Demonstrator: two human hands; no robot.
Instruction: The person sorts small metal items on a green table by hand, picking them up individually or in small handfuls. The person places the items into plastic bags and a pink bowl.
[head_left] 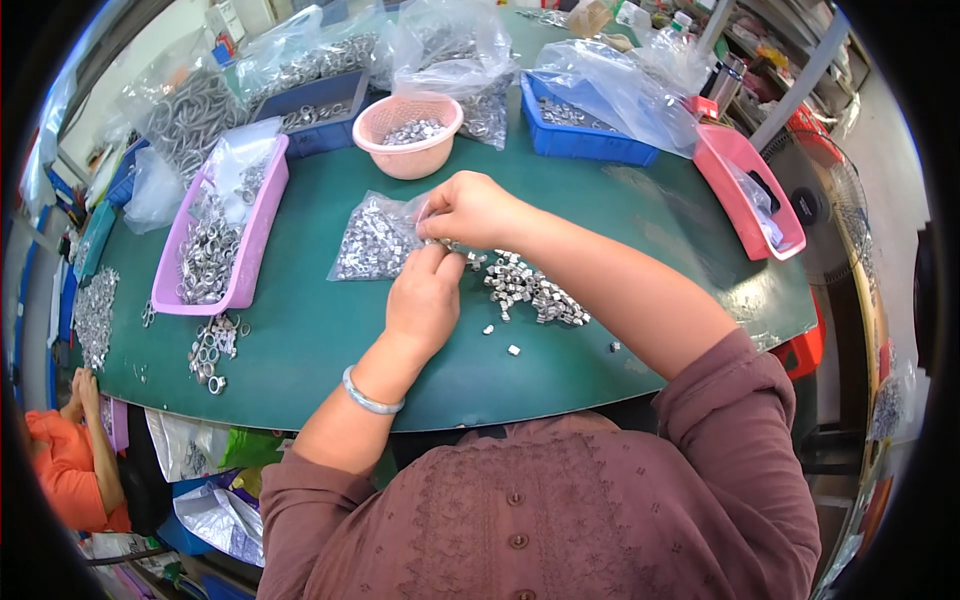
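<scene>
My right hand [472, 210] is closed in a pinch at the right end of a clear plastic bag [362, 243], its fingertips on the film. The bag lies flat on the green table, filled with small silvery metal pieces. Just below, my left hand [425, 297] is also closed, fingertips close to those of the right. A few metal bits show between the two hands, but what the left fingers grip is hidden. Under my right forearm spreads a loose pile of small metal pieces [535, 290], with several strays nearer me.
A pink basket [402, 160] of metal parts stands beyond the hands. Around it are a lilac tray [262, 230] of rings, a blue bin [590, 148] and a pink tray [765, 215]. Loose rings [210, 345] lie at left. A person in an orange shirt [70, 465] works at the lower left.
</scene>
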